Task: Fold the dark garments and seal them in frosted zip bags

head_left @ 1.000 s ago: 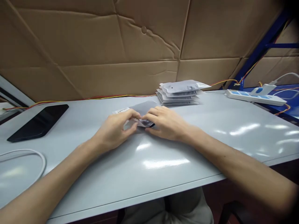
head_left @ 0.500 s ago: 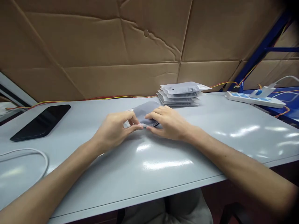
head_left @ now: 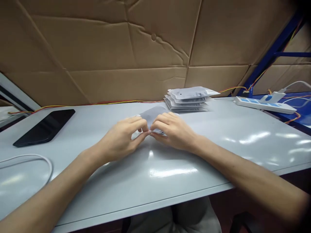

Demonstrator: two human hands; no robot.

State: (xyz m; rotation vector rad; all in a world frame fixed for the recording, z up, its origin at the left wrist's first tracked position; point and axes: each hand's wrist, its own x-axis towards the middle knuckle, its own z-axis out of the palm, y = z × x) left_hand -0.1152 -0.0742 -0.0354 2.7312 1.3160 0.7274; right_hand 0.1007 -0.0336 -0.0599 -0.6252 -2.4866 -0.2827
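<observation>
Several grey plastic bags [head_left: 153, 113] lie together at the middle of the table, their near edges bunched between my hands. My left hand [head_left: 127, 134] pinches the near edge between thumb and index finger. Right beside it, my right hand [head_left: 171, 131] pinches the same edge, and the fingertips of both hands nearly touch. The fingers partly hide the bags. Behind my right hand stands a stack of similar grey bags [head_left: 189, 98] with white labels.
A black tablet or phone [head_left: 45, 127] lies at the left, with a white cable [head_left: 47, 161] nearer me. At the back right is a white power strip [head_left: 266, 104] with plugs. Cardboard [head_left: 109, 42] stands behind the table [head_left: 184, 191]; red and yellow wires run along its back edge.
My right hand has moved slightly left and now pinches the bags' near edge close to my left fingertips. My left fingers have closed up a little more. The stack stays put.
</observation>
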